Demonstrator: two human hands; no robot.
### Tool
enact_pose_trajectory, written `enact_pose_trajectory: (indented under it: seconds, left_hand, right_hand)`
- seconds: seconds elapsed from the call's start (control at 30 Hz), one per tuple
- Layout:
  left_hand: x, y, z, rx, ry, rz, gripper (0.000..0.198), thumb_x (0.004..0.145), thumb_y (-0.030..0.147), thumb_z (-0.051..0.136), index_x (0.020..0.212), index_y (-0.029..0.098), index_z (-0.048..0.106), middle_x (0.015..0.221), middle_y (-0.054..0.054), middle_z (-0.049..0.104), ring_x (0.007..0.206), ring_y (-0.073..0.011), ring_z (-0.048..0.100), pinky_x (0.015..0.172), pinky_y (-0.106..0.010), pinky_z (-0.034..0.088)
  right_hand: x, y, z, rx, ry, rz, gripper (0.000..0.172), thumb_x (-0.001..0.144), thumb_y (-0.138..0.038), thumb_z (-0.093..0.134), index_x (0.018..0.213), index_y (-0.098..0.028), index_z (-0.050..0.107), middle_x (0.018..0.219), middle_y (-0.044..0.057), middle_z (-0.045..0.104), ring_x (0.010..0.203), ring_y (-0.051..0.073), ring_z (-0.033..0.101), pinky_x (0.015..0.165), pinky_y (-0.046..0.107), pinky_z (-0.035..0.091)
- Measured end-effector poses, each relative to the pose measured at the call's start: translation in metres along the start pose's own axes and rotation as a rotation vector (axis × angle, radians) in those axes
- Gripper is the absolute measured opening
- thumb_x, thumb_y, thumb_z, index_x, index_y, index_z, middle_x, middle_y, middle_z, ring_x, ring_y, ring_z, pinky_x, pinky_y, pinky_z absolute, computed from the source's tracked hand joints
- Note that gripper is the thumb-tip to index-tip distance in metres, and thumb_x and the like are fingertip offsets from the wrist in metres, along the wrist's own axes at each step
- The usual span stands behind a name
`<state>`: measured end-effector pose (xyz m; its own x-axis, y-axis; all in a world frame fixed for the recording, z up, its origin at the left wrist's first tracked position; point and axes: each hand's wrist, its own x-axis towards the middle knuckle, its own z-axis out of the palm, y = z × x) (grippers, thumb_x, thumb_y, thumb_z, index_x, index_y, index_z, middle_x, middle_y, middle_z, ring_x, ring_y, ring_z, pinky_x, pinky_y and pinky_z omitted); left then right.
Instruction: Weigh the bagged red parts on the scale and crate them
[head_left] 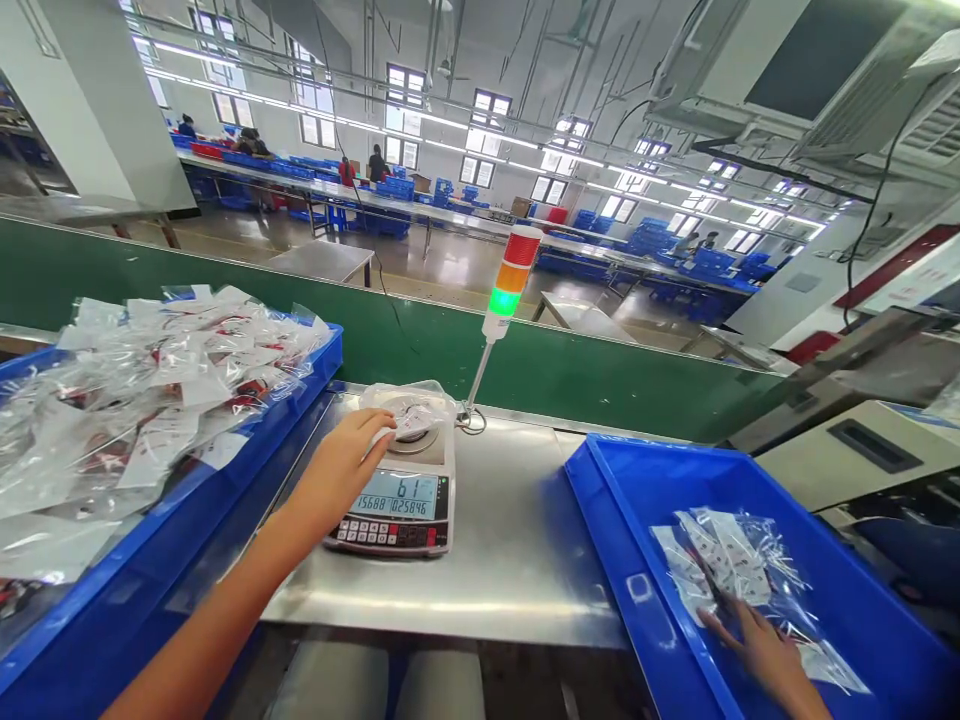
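My left hand [354, 448] is over the pan of a counting scale [397, 535], its fingers closed on the edge of a clear plastic bag [416, 415] that lies on the pan. The scale's display reads 61 on its top line. Inside the blue bin on the right [600, 500], my right hand [761, 645] lies over several clear bags with printed white slips [724, 550]. Its thumb and fingers are spread apart, and a dark slim shape shows beside the fingertips; I cannot tell what it is.
A blue bin [330, 360] heaped with filled plastic bags [187, 380] stands left. Behind the scale rises a signal tower [506, 285], its green lamp lit. A green partition [420, 335] borders the metal table [517, 540]. A beige machine [877, 455] stands right.
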<state>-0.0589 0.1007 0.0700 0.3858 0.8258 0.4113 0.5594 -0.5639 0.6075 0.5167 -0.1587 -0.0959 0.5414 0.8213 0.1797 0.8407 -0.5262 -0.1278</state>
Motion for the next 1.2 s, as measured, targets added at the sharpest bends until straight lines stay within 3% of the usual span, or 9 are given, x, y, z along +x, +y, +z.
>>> enact_pose_trajectory:
  seconds: [0.1,0.27,0.47,0.57,0.67,0.77,0.9,1.07,1.2]
  left_hand:
    - [0.007,-0.006,0.015,0.029,-0.038,0.006,0.033,0.1,0.036,0.039,0.109,0.019,0.066,0.124,-0.011,0.067,0.12,-0.0293,0.061,0.107,-0.047,0.049]
    - [0.02,-0.017,0.032,0.124,-0.062,0.0,0.022,0.098,0.023,0.044,0.105,0.019,0.064,0.121,-0.011,0.067,0.117,-0.0297,0.061,0.104,-0.047,0.05]
    - [0.035,-0.014,0.05,0.196,-0.096,0.052,0.015,0.096,0.014,0.05,0.105,0.017,0.061,0.12,-0.012,0.065,0.12,-0.0307,0.056,0.099,-0.046,0.052]
    - [0.042,-0.013,0.06,0.23,-0.098,0.074,0.015,0.092,0.012,0.056,0.105,0.017,0.061,0.121,-0.012,0.063,0.122,-0.031,0.054,0.099,-0.046,0.052]
    - [0.051,-0.012,0.068,0.208,-0.106,0.06,0.013,0.086,0.006,0.058,0.093,0.017,0.061,0.116,-0.012,0.065,0.119,-0.0306,0.056,0.096,-0.043,0.053]
    - [0.062,-0.011,0.069,0.164,-0.069,0.036,0.016,0.087,0.005,0.052,0.079,0.019,0.056,0.103,-0.011,0.067,0.108,-0.0287,0.061,0.091,-0.04,0.054]
    - [0.073,-0.014,0.045,0.106,0.111,-0.093,0.012,0.093,0.015,0.046,0.087,0.019,0.055,0.095,-0.01,0.069,0.091,-0.0267,0.067,0.084,-0.04,0.054]
    - [0.056,-0.022,-0.03,-0.098,0.49,-0.33,0.004,0.088,0.023,0.056,0.089,0.02,0.057,0.094,-0.005,0.07,0.087,-0.0256,0.071,0.073,-0.032,0.053]
    - [0.021,-0.028,-0.099,-0.008,0.759,-0.403,0.004,0.087,0.022,0.058,0.09,0.02,0.058,0.095,-0.005,0.07,0.088,-0.025,0.07,0.078,-0.033,0.054]
  right_hand:
    - [0.004,0.007,0.002,0.116,-0.048,0.055,0.041,0.069,-0.056,0.04,0.088,-0.03,0.066,0.089,0.014,0.074,0.091,0.046,0.072,0.084,0.062,0.055]
    - [-0.004,0.009,-0.026,0.138,-0.027,0.22,0.029,0.068,-0.05,0.045,0.077,-0.034,0.068,0.071,0.012,0.072,0.069,0.047,0.069,0.064,0.061,0.055]
    - [-0.015,-0.018,-0.052,0.155,-0.089,0.29,0.038,0.061,-0.069,0.05,0.066,-0.034,0.064,0.075,0.009,0.076,0.077,0.046,0.072,0.065,0.057,0.057]
    - [-0.017,-0.033,-0.073,0.135,-0.001,0.278,0.042,0.058,-0.068,0.047,0.073,-0.033,0.063,0.081,0.012,0.076,0.079,0.047,0.072,0.066,0.058,0.057]
    - [-0.014,-0.06,-0.106,0.127,0.151,0.213,0.041,0.066,-0.063,0.043,0.082,-0.031,0.063,0.087,0.017,0.075,0.083,0.047,0.07,0.065,0.058,0.055]
    - [-0.007,-0.121,-0.141,0.181,0.288,0.063,0.047,0.077,-0.066,0.046,0.098,-0.03,0.067,0.1,0.016,0.074,0.094,0.045,0.069,0.071,0.056,0.055]
    - [0.016,-0.249,-0.16,0.5,0.231,-0.377,0.037,0.092,-0.056,0.057,0.112,-0.027,0.068,0.112,0.008,0.073,0.104,0.034,0.069,0.09,0.046,0.056]
    - [0.06,-0.397,-0.127,0.672,0.103,-0.894,0.021,0.096,-0.024,0.057,0.114,-0.023,0.066,0.114,0.009,0.071,0.109,0.029,0.064,0.096,0.044,0.054]
    - [0.076,-0.456,-0.094,0.587,-0.045,-1.073,0.041,0.086,-0.002,0.054,0.119,-0.024,0.066,0.122,0.008,0.069,0.127,0.027,0.055,0.107,0.049,0.049]
